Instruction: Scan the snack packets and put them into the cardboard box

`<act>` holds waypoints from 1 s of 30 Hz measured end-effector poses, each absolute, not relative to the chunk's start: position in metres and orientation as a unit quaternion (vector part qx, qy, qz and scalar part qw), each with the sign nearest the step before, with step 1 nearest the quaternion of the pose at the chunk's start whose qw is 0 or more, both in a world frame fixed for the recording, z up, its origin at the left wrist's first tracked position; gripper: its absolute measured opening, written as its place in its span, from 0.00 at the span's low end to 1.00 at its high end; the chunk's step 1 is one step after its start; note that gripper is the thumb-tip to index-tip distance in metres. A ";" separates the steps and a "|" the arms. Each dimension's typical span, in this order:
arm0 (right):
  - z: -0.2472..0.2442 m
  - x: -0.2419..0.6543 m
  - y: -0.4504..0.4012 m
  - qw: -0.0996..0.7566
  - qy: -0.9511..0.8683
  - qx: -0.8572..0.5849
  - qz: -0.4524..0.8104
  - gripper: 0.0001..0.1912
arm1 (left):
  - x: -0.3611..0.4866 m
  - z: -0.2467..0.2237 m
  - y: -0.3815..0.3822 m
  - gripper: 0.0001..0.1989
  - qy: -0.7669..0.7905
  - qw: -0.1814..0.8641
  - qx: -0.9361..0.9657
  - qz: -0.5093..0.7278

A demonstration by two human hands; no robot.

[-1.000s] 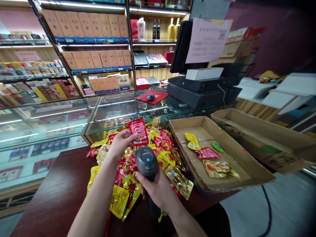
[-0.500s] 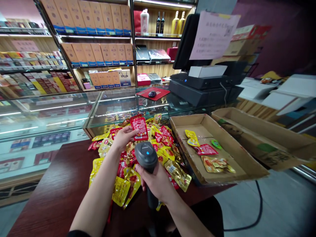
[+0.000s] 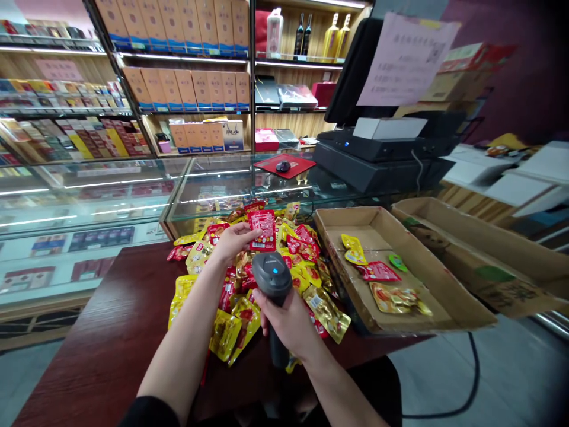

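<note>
My left hand (image 3: 232,242) pinches a small red snack packet (image 3: 263,230) by its left side, its printed back and barcode turned toward me. Wrapped around the handle of a black barcode scanner (image 3: 272,276) is my right hand (image 3: 287,320). The scanner's head, with a lit blue light on top, is just below the red packet and points away from me. Under and around both hands spreads a heap of red, yellow and gold snack packets (image 3: 224,335) on the dark wooden tabletop (image 3: 106,332).
An open cardboard box (image 3: 438,314) holding several packets stands to the right, with another cardboard tray (image 3: 546,261) beyond it. A glass display counter (image 3: 146,196) borders the back, bearing a red mouse pad (image 3: 306,165) and a black monitor (image 3: 353,65). A cable (image 3: 473,379) hangs at right.
The whole view has shifted slightly, so everything appears a little further right. Both hands keep hold of the red snack packet and the barcode scanner, in nearly the same arrangement.
</note>
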State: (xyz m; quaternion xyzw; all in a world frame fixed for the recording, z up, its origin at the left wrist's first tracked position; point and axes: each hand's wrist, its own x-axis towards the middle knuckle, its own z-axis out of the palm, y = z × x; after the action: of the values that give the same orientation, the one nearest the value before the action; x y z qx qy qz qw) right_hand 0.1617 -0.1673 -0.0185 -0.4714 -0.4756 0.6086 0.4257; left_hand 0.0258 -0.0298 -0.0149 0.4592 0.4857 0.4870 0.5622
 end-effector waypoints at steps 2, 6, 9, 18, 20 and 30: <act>-0.018 0.161 -0.168 0.428 -0.479 -0.472 0.604 0.15 | 0.026 -0.012 -0.031 0.20 0.487 0.561 0.459 0.487; -0.018 0.161 -0.169 0.436 -0.482 -0.470 0.597 0.15 | 0.027 -0.012 -0.032 0.20 0.481 0.568 0.462 0.482; -0.019 0.162 -0.169 0.444 -0.479 -0.471 0.593 0.16 | 0.026 -0.017 -0.029 0.19 0.471 0.567 0.468 0.487; -0.021 0.167 -0.168 0.471 -0.493 -0.452 0.575 0.12 | 0.025 -0.015 -0.029 0.19 0.469 0.576 0.466 0.481; -0.017 0.172 -0.158 0.516 -0.500 -0.453 0.528 0.09 | 0.026 -0.012 -0.032 0.19 0.466 0.572 0.468 0.486; 0.009 0.200 -0.093 0.593 -0.419 -0.444 0.525 0.11 | 0.052 0.003 -0.043 0.17 0.459 0.540 0.550 0.441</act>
State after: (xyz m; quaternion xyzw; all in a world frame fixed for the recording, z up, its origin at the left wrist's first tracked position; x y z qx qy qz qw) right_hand 0.2001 -0.0932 0.0086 -0.4441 -0.4195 0.5250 0.5926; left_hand 0.0519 -0.0429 0.0030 0.5504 0.4585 0.4414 0.5403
